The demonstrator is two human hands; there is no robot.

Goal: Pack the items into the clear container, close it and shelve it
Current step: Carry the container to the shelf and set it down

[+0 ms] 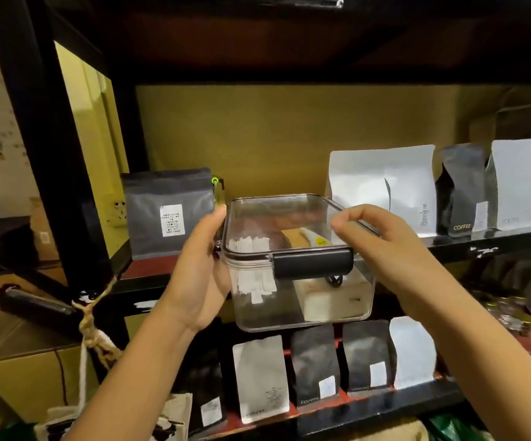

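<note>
I hold a clear container in the air in front of the middle shelf. Its clear lid is on, and the black latch on the near side is down. Inside I see white paper sachets on the left, a pale box on the right and a yellowish packet above it. My left hand grips the container's left side, thumb near the lid's corner. My right hand holds the right side, with curled fingers on the lid's right edge.
A grey coffee bag stands on the shelf to the left. White and dark bags stand to the right, leaving a gap behind the container. More bags fill the lower shelf. A cardboard box and a rope-handled bag sit lower left.
</note>
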